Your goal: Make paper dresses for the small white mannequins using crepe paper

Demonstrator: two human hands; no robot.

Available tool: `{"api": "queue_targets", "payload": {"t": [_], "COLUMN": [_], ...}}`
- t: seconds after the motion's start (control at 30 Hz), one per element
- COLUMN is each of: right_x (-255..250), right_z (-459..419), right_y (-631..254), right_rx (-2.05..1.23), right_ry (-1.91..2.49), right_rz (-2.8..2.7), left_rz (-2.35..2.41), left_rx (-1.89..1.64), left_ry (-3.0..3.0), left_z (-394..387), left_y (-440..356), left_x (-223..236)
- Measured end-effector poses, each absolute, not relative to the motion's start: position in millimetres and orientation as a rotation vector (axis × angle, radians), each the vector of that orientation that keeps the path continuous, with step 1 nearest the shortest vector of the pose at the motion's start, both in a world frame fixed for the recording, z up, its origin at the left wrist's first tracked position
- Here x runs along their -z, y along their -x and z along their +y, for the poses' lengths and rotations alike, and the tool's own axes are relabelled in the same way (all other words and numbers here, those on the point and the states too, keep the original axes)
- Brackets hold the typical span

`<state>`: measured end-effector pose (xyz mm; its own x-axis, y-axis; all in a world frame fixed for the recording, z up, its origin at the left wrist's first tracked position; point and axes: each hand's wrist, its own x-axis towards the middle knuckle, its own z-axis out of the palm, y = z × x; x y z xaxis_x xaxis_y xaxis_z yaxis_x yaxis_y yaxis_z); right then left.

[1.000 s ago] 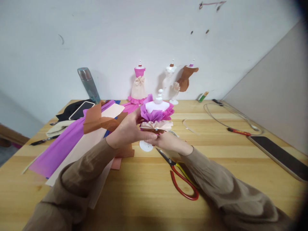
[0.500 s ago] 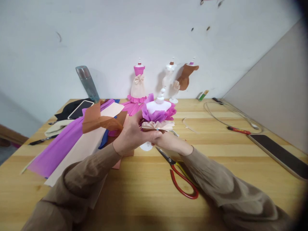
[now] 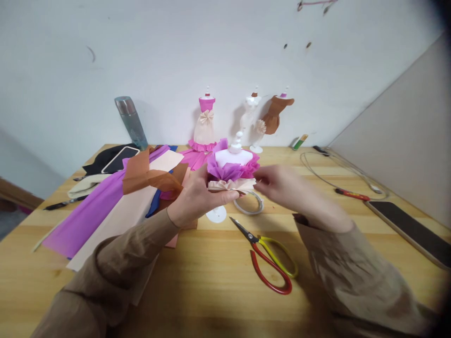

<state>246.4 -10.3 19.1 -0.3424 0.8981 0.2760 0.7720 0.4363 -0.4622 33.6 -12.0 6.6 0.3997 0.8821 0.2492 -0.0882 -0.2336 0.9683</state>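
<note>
My left hand (image 3: 197, 195) is closed around a small white dress-form mannequin (image 3: 233, 157), its thumb lying across the front. Purple and magenta crepe paper ruffles (image 3: 228, 172) ring the mannequin's top, and a pleated cream paper band (image 3: 230, 184) sits below them. The round white base (image 3: 216, 214) shows under the hand. At the right edge of the ruffles is my right hand (image 3: 278, 184), slightly blurred, its fingers curled together; what they pinch is hidden. A roll of tape (image 3: 249, 204) lies just below. Scissors (image 3: 254, 238) with red and yellow handles lie nearer to me.
Crepe paper sheets (image 3: 93, 206) in several colours are heaped on the left, beside a phone (image 3: 120, 159) and a flask (image 3: 131, 122). Dressed mannequins (image 3: 205, 123) stand at the wall. A cable (image 3: 319, 176), red-handled tool (image 3: 352, 194) and dark-screened phone (image 3: 408, 230) lie right.
My right hand has moved from beneath the mannequin out to the right side of the ruffles, uncovering the tape roll and the yellow scissor handle. My left hand keeps its hold.
</note>
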Motion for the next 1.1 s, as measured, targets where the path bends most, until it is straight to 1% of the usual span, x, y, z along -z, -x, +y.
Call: {"api": "queue_targets", "payload": {"t": [0.03,0.1,0.2,0.27,0.4,0.5,0.67,0.87,1.1], "right_x": [-28,-42,-49,-47,-40,-38,-39,-37,-36], "right_z": [-18,-34,-52,-56,-52,-50,-53,-56,-56], "right_y": [-248,-245,-229,-218,-206,-205,-204,-198,-197], "right_rx": [-0.257,-0.163,-0.078,-0.001,0.152,0.136,0.007,-0.125,-0.049], "right_ry": [1.373,1.163,0.868,0.797,0.833,0.881,0.95,1.005,0.889], "right_rz": [-2.065,-1.836,-1.854,-1.922,-1.931,-1.886,-1.807,-1.726,-1.792], "left_rz": [0.724,0.694,0.602,0.569,0.625,0.591,0.499,0.533,0.588], "left_rx": [-1.072,-1.052,-1.009,-1.016,-1.031,-1.013,-1.016,-1.028,-1.037], "left_ry": [-1.517,-1.478,-1.404,-1.379,-1.391,-1.403,-1.397,-1.359,-1.367], "left_z": [-13,-13,-13,-13,-14,-14,-13,-12,-13], "left_y": [-34,-34,-34,-34,-34,-34,-34,-35,-36], "left_x": [-7,-9,-10,-11,-11,-10,-8,-7,-14]}}
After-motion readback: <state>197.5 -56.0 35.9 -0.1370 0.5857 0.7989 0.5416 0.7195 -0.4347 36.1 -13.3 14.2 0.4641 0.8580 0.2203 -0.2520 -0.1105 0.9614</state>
